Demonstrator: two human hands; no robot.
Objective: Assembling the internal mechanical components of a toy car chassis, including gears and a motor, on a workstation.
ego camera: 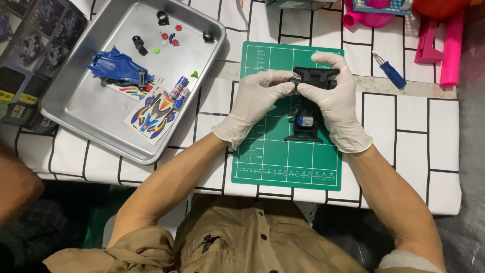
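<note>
Both gloved hands (303, 98) grip black chassis (309, 101) over green mat (268, 167), tiled tablecloth (399, 146).

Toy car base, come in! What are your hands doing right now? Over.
Left hand and right hand, gloved, both gripping black toy car frame over green mat. Blue car shell waiting in metal tray. Nothing blocking.

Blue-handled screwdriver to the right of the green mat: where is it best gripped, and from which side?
Grip the blue screwdriver by its thick handle, from above with the right hand, which is nearer. It lies flat and apart on the table; the thin metal tip points up-left.
</note>
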